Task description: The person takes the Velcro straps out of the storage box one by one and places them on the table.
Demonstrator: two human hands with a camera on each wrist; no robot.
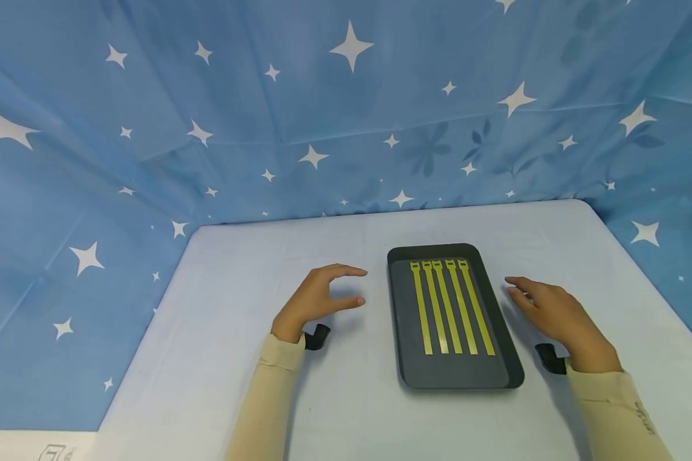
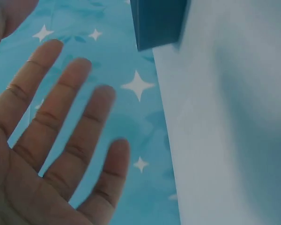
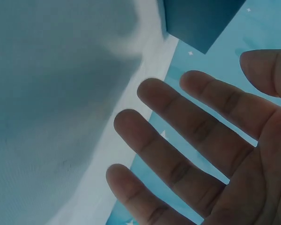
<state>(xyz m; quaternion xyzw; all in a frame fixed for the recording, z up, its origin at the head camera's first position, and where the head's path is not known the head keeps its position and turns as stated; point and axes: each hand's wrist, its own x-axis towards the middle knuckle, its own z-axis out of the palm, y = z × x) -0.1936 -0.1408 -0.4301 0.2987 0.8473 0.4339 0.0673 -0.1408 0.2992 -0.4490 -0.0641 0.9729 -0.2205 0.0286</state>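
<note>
A dark grey tray (image 1: 446,373) lies on the white table, with several yellow straps (image 1: 445,307) side by side in it, their slotted heads toward the far end. To the tray's left, my left hand (image 1: 317,294) hovers with thumb and fingers spread apart, holding nothing. On the other side, my right hand (image 1: 553,314) is held just off the tray's right rim, fingers extended and nothing in it. Both wrist views show bare palms with the fingers separated; the tray's dark side (image 2: 160,23) appears at the top of the left one, and likewise its side (image 3: 203,21) in the right one.
The white tabletop (image 1: 346,416) has rounded far corners. A blue curtain with white stars (image 1: 323,115) hangs behind the table and along both sides. At the lower left corner is a pale surface with a printed mark (image 1: 57,452).
</note>
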